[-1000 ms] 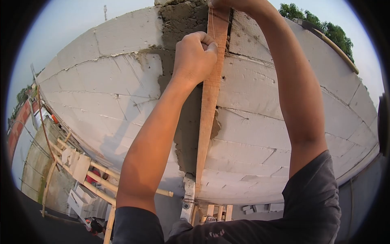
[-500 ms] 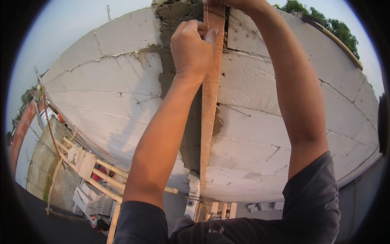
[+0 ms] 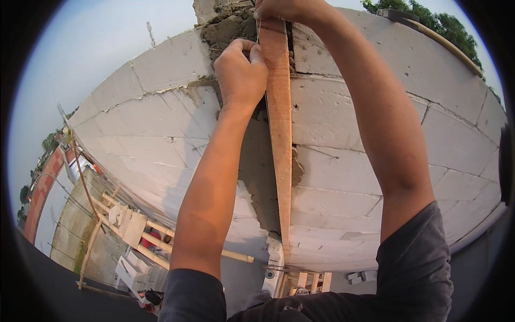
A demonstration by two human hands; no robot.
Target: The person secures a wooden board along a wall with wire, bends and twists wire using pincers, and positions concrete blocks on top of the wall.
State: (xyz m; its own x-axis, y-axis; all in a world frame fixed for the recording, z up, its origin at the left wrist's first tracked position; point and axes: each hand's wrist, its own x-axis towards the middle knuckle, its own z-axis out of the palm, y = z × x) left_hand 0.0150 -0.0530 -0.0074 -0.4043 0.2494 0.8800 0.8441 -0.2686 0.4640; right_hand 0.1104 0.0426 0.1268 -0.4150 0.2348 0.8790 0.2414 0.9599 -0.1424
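A long wooden board (image 3: 278, 80) stands upright against the block wall, along a mortar-filled vertical gap (image 3: 260, 172). By the board's upper left edge, my left hand (image 3: 240, 75) is closed in a pinch on a thin string (image 3: 258, 33). The string runs up to my right hand (image 3: 289, 9), whose fingers close around it at the board's top end. Part of my right hand is cut off by the frame's upper edge. Rough wet-looking mortar (image 3: 228, 29) lies just beyond my left hand.
Pale block wall (image 3: 343, 123) spreads to both sides. Bamboo scaffold poles (image 3: 238, 256) and stacked blocks (image 3: 140, 271) are below left. Wooden planks (image 3: 314, 282) lie far below, near more blocks (image 3: 362, 277). A pole (image 3: 445, 45) rests along the wall top at right.
My left hand has shifted off the board's face to its left edge, still pinching the string. The view has tilted slightly, and the board's lower end appears further right.
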